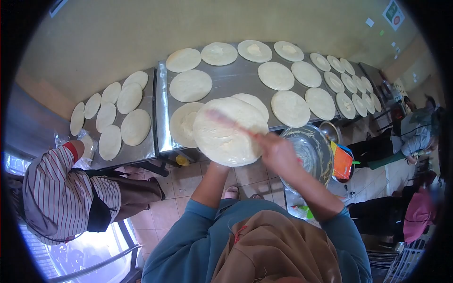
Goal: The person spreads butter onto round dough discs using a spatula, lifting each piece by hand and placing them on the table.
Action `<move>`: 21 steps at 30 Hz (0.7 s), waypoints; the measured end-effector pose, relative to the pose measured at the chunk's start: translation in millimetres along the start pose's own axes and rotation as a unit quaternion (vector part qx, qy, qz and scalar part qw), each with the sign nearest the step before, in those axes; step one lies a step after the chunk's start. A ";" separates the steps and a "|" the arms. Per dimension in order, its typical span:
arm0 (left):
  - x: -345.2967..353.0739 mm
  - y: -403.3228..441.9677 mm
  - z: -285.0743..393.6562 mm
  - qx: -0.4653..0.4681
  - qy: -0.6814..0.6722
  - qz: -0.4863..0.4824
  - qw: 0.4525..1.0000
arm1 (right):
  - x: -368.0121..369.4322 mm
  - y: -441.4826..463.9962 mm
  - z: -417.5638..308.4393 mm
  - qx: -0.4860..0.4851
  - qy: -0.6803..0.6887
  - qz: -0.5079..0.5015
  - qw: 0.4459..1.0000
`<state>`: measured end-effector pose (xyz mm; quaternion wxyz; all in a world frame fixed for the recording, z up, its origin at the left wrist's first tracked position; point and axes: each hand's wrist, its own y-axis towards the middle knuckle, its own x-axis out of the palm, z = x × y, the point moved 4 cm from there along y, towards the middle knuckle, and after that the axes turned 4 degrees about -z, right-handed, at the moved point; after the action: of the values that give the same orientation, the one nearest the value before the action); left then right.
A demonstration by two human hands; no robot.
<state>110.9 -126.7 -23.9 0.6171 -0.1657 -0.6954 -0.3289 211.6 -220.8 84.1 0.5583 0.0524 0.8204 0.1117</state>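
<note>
A large round of pale flat dough or bread (pixel 231 137) rests on my left hand (pixel 221 169), whose fingers are hidden underneath. Smeared white cream covers its top. My right hand (pixel 277 152) is closed around the handle of a reddish spreading tool (pixel 224 120) lying across that round. Motion blurs the tool, so whether it is a brush or a spatula cannot be made out. Just beyond the held round, another pale round (pixel 184 123) with cream on it lies on the metal table (pixel 229 87), and one more (pixel 255 104) is partly covered.
A large metal bowl (pixel 309 155) with white cream residue stands right of my hands, beside an orange tray (pixel 342 162). More rounds lie on the left table (pixel 144 146) and far right. A person in a striped top (pixel 61 188) works at left; other people (pixel 410 137) are at right.
</note>
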 end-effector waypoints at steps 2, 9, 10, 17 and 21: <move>-1.0 1.5 -0.6 0.003 -0.003 -0.002 1.000 | 1.3 -8.5 -7.5 -0.046 0.021 -0.003 0.999; -5.6 -15.5 -5.0 0.009 -0.017 0.013 1.000 | -11.9 2.5 25.9 0.022 0.080 0.050 0.995; -5.5 -15.0 -4.2 0.010 -0.017 0.013 1.000 | -7.1 0.7 23.0 -0.017 0.036 0.058 0.997; -6.9 -15.3 -5.3 0.025 -0.028 0.009 0.999 | -16.6 3.9 8.0 0.011 0.235 0.031 0.972; -4.9 -10.1 -4.1 0.028 -0.034 0.001 0.999 | -17.0 34.1 23.2 0.045 0.049 0.046 0.997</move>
<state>108.4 -135.9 -31.1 0.5977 -0.1601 -0.7248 -0.3029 238.1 -188.4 99.5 0.5092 0.1091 0.8475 0.1028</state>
